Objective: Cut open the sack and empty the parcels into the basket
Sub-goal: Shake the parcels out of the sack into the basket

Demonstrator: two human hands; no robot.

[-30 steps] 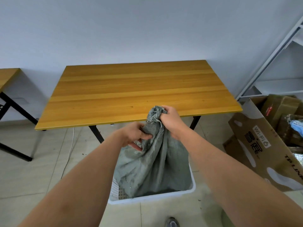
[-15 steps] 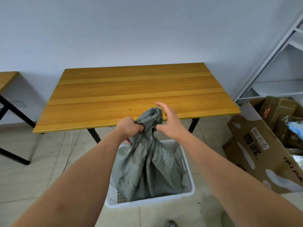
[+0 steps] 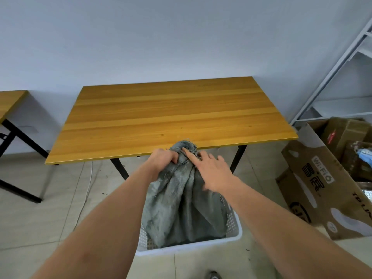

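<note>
— Sack where?
— Upright in white basket on floor, near side of table. Grey, crumpled, gathered neck up by table's near edge.
— L hand?
— Fist clamped on neck, left side, fingers curled tight into fabric.
— R hand?
— Fingers spread & straight, index tip touching top of neck, gripping nothing. Palm over sack's right shoulder.
— Parcels?
— Can't tell; hidden under fabric.
— Else?
— Cardboard box w/ "WI-FI 6" print far right, on floor, well apart from basket. Metal shelving behind it. 2nd table at left edge.
</note>
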